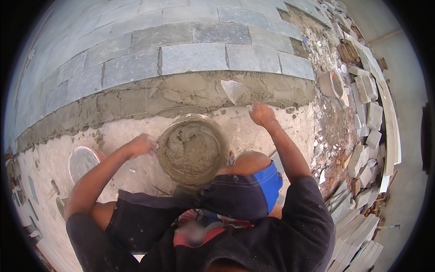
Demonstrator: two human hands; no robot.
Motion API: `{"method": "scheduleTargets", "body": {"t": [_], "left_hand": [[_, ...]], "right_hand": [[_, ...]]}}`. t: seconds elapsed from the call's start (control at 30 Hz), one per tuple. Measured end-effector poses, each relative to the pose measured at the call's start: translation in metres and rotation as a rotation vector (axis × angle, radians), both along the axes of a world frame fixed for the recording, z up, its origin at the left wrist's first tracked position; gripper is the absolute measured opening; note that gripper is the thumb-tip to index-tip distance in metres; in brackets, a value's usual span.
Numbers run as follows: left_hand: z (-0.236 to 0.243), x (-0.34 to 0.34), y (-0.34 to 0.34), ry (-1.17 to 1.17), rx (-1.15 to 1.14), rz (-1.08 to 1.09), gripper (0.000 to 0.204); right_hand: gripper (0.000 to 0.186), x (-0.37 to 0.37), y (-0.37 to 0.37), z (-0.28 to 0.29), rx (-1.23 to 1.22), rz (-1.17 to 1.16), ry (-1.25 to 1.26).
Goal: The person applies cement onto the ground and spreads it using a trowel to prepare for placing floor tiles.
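The right hand (263, 114) is closed on a trowel (233, 91), its handle mostly hidden in the fist, with the blade over the bed of mortar (181, 93) that runs along the near edge of the grey paving slabs (195, 58). The left hand (142, 146) has its fingers bent at the left rim of a round bucket (224, 147); whether they grip that rim or only rest there, I cannot tell. The bucket stands on the pale floor (140, 181), close to the person's knee and near the mortar bed, and holds wet mortar (190, 152) (scooped into a ragged hollow). A second bucket (97, 156) sits toward the floor's left edge. Beyond its right edge, a tilted bucket (325, 84) lies on rubble (335, 122), beside loose stone pieces (374, 115)
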State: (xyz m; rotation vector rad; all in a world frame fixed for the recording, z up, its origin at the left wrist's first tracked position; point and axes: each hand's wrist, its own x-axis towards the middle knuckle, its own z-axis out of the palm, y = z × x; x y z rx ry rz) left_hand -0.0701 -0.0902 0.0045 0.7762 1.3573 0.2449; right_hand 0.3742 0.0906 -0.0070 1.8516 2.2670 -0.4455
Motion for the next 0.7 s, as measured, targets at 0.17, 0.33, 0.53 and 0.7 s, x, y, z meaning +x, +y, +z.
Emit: {"method": "scheduleTargets", "body": {"t": [0.17, 0.33, 0.53, 0.7], "left_hand": [[-0.003, -0.001, 0.004, 0.0, 0.031, -0.063, 0.014], [0.005, 0.002, 0.004, -0.005, 0.006, 0.009, 0.014], [-0.002, -0.002, 0.003, -0.018, -0.001, -0.014, 0.014], [-0.011, -0.003, 0.009, -0.063, -0.017, -0.027, 0.015]], "right_hand": [[0.046, 0.043, 0.037, -0.01, 0.18, 0.056, -0.004], [0.045, 0.053, 0.021, -0.011, 0.078, -0.029, -0.063], [0.045, 0.102, 0.031, 0.003, 0.124, -0.12, -0.12], [0.044, 0.149, 0.041, -0.017, 0.283, -0.031, -0.078]]}}
